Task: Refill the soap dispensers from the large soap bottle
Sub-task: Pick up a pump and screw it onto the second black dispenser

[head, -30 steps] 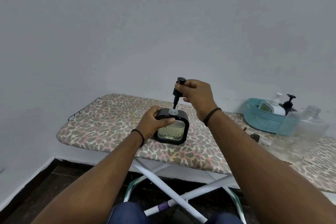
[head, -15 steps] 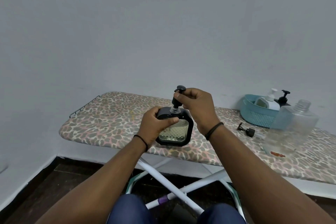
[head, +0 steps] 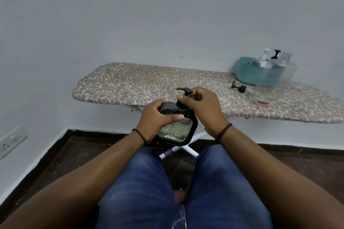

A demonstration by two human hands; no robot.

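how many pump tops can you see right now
4: one on the black dispenser under the right hand, one lying loose on the ironing board, two in the teal basket. Others may be hidden.

One head-worn camera looks forward and down, close over the lap, toward the ironing board [head: 130, 83].
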